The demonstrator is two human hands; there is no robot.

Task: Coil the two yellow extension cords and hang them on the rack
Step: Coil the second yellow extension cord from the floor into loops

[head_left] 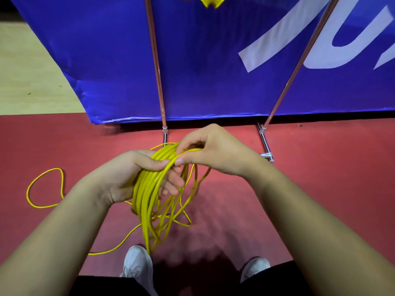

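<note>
White shoes point(137, 263) stand beside the cord's loose tail point(62, 182) on the red floor point(299, 199); it could snag underfoot. The left hand point(132, 174) curls round the coiled yellow cord point(145, 206), held above the floor, while the right hand point(211, 150) pinches one strand at its top. The round plastic jacket looks smooth and springy, so the uneven loops below may slip or tangle. A yellow plug point(210, 2), likely the second cord's, shows by the rack point(157, 71).
</note>
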